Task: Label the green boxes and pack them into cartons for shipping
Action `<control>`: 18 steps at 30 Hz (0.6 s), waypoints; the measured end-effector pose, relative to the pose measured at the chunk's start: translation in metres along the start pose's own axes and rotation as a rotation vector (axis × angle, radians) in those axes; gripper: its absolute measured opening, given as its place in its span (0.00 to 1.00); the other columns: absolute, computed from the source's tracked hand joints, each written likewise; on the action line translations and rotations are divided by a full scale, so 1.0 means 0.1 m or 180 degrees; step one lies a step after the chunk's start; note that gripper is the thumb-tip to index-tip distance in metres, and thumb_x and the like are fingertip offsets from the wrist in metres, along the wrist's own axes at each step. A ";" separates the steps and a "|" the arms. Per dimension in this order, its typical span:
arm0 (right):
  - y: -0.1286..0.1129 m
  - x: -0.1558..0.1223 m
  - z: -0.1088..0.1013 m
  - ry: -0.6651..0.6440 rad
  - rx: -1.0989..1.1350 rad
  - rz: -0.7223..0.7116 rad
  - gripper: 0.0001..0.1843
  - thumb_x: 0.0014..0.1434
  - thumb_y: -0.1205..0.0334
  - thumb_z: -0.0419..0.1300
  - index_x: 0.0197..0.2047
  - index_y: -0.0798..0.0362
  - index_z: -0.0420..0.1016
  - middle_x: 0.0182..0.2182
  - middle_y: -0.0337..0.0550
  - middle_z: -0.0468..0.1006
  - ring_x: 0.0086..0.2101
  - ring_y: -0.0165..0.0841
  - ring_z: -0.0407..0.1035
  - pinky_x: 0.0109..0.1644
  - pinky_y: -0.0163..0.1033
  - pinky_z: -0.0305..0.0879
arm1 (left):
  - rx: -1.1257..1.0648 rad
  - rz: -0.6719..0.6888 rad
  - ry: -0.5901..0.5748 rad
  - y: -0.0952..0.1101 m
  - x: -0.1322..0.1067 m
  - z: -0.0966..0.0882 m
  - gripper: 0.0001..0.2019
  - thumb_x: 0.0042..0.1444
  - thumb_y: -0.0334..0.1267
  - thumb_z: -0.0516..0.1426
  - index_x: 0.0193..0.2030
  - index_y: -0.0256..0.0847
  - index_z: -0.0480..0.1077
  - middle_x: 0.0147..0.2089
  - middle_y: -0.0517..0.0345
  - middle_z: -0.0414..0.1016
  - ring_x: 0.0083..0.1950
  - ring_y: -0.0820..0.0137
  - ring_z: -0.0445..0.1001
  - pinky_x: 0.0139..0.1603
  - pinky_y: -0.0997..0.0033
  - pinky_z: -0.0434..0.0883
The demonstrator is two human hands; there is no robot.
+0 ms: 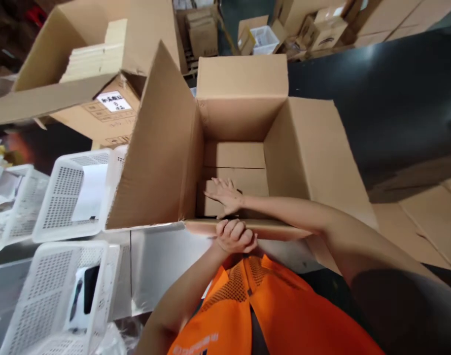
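Note:
A large open cardboard box (232,118) stands in front of me with its flaps spread outward. My left hand (235,236) is closed over its near edge, knuckles up. Reaching over that edge from the right, my right hand (225,197) is inside the box with its fingers spread. It lies over what looks like a small brown carton (210,187) in the near left corner; whether the palm touches it I cannot tell. The box's bottom flaps show a seam beyond the hand.
White perforated baskets (44,291) stand at the left, one holding a dark phone-like object (91,289). Behind them, an open carton (110,118) holds stacked pale packs (95,59). Flat cardboard (413,227) lies at the right. More boxes (329,32) line the back.

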State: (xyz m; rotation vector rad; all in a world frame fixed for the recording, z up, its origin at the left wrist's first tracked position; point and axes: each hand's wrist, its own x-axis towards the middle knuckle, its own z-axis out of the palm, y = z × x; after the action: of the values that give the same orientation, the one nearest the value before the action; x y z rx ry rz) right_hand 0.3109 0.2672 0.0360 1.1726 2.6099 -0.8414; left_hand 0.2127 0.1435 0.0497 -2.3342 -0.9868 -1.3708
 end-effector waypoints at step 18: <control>0.91 -4.14 -2.08 0.2041 -0.1299 0.2952 0.59 0.52 0.31 0.68 0.75 0.54 0.54 0.75 0.62 0.48 0.71 0.67 0.36 0.67 0.72 0.39 | 0.0531 -0.0446 -0.2213 0.17 0.47 -0.37 0.17 0.67 0.48 0.51 0.33 0.41 0.72 0.32 0.49 0.77 0.37 0.55 0.73 0.44 0.57 0.63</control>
State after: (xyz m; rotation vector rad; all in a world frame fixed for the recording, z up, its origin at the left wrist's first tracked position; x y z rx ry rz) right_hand 0.6755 0.1662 0.3187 2.4306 1.9696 0.2773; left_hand 0.2144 0.1312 0.1112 -2.6891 -1.3947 -0.4563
